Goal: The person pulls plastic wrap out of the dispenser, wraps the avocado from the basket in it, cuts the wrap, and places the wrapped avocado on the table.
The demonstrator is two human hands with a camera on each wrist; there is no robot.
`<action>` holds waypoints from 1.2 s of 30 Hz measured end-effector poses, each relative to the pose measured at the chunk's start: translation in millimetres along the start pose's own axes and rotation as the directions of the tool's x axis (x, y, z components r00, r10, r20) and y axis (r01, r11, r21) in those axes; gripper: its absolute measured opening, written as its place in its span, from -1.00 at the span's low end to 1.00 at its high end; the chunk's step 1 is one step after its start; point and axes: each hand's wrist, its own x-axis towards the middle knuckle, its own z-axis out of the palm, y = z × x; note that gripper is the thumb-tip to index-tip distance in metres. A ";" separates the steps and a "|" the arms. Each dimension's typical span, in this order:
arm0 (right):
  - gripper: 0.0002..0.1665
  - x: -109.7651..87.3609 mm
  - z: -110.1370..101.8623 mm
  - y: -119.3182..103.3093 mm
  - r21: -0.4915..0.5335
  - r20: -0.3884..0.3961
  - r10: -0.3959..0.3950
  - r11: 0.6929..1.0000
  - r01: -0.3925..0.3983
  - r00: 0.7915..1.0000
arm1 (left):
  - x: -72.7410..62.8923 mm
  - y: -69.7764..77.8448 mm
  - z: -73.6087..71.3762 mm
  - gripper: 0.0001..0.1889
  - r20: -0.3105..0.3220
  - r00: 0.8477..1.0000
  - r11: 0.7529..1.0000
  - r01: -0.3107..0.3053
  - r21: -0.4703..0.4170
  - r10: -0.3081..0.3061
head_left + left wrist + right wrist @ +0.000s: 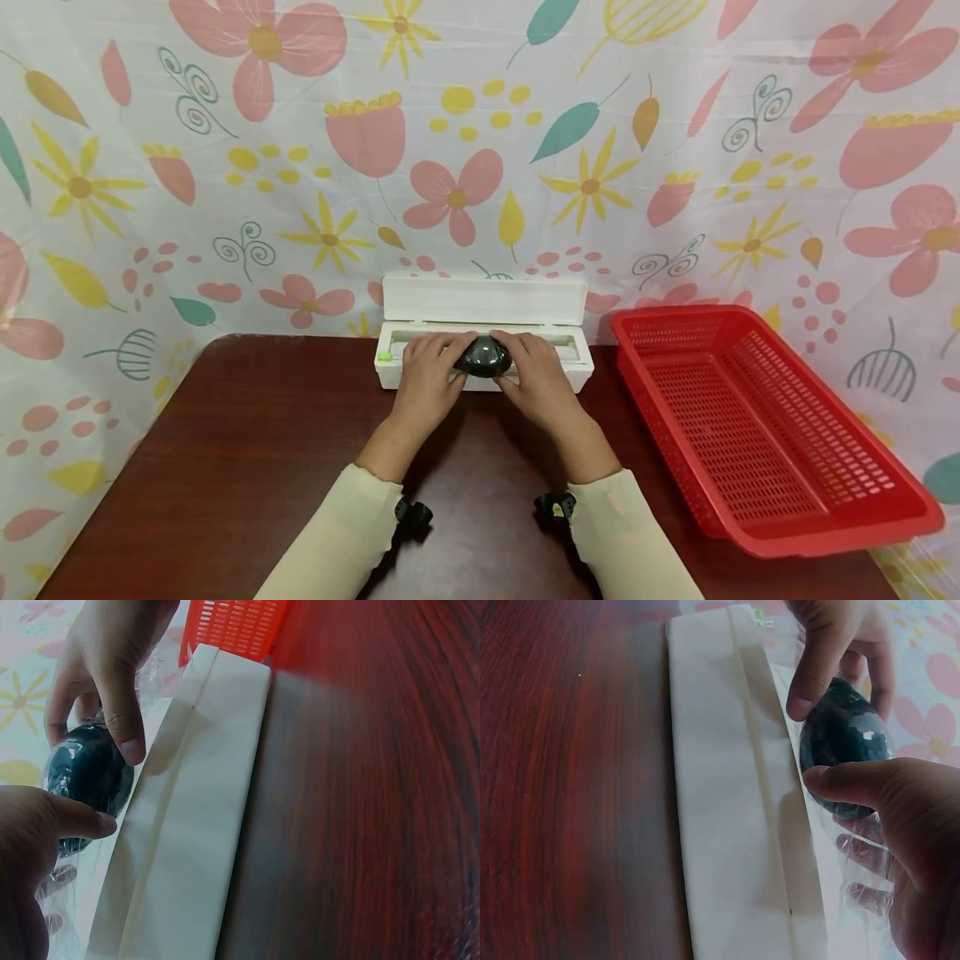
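Observation:
Between my two hands is a dark, glossy, avocado-shaped thing [486,357], with clear plastic film [866,847] about it. My left hand [427,375] holds its left side, thumb toward me. On the opposite side my right hand [542,379] grips it, thumb also on the near face. Both wrist views show fingers curling behind it, partly hidden by it and the film. It is held over a long white cling film dispenser [202,810], whose lid [483,300] stands raised at the back. A small green piece [385,356] shows at the dispenser's left end.
A red perforated plastic basket [727,433] stands on the right of the dark wooden table [300,467]. Flower-patterned cloth [457,108] hangs close behind the dispenser and table.

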 end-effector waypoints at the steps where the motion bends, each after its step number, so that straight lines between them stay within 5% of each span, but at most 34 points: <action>1: -0.18 -0.2 -0.3 -0.1 -0.002 -0.004 0.001 1.000 -0.001 1.000 | 0.0 0.5 -0.1 -0.30 -0.004 1.000 1.000 -0.005 -0.003 0.005; 23: -0.16 2.4 -3.9 -3.1 0.003 -0.108 -0.053 0.999 0.054 0.993 | 4.0 7.6 -11.4 -0.28 -0.052 0.998 0.998 -0.024 -0.062 0.021; 36: -0.18 4.0 -9.4 -7.3 0.015 -0.130 -0.052 0.998 0.054 0.990 | 6.6 9.7 -22.4 -0.30 -0.025 0.999 0.995 -0.029 -0.098 0.026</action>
